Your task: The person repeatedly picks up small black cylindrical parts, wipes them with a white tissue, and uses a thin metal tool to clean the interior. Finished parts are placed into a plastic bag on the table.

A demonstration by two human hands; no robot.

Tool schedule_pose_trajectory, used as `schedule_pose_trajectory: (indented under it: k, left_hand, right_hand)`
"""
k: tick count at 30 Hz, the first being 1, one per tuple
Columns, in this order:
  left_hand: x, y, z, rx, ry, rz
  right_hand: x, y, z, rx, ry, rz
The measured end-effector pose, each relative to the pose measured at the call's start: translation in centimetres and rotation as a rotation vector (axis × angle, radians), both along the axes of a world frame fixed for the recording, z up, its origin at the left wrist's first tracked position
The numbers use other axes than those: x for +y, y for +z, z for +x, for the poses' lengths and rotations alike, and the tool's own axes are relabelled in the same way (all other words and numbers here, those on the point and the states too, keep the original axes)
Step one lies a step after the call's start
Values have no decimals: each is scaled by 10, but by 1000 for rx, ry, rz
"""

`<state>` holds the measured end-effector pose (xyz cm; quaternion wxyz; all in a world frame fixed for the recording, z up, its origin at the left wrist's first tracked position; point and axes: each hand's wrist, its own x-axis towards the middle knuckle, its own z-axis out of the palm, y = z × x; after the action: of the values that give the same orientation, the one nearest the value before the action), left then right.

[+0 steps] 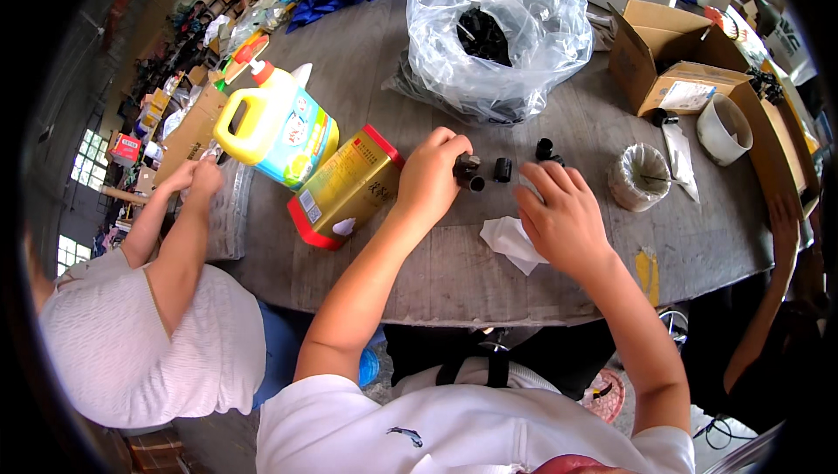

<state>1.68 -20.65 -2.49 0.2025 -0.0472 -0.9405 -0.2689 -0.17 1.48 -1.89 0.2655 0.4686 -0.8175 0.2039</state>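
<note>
My left hand (433,170) is closed around dark tubular pieces (470,179) above the middle of the table; the fingers partly cover them. A short black cylinder (503,169) stands just to their right. My right hand (559,212) hovers over the table with its fingers bent and apart, and no held thing shows in it. Under and beside its fingertips lies a crumpled white tissue (511,243). More small black cylinders (546,150) sit just beyond the right hand.
Left of my left hand stand a gold-and-red tin (349,186) and a yellow pump jug (284,129). A clear plastic bag (541,46) of black parts, a lined cup (640,179), a white tub (724,129) and a cardboard box (668,64) lie beyond. Co-workers (166,326) flank me.
</note>
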Motion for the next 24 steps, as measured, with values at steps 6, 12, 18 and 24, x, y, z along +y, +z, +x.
schedule_pose_trajectory:
  k: [6, 12, 18, 24]
  left_hand:
    - [0, -11, -1, 18, 9, -68]
    - [-2, -22, 4, 65, -65, 59]
    - [-3, -23, 4, 85, -67, 137]
    - [-7, -25, -1, 143, -66, 30]
  right_hand:
    - [-32, 16, -28, -84, -44, 98]
    - [-33, 5, -39, -236, -67, 276]
    - [-15, 16, -48, -177, -160, -96]
    - [4, 6, -72, -388, -380, -297]
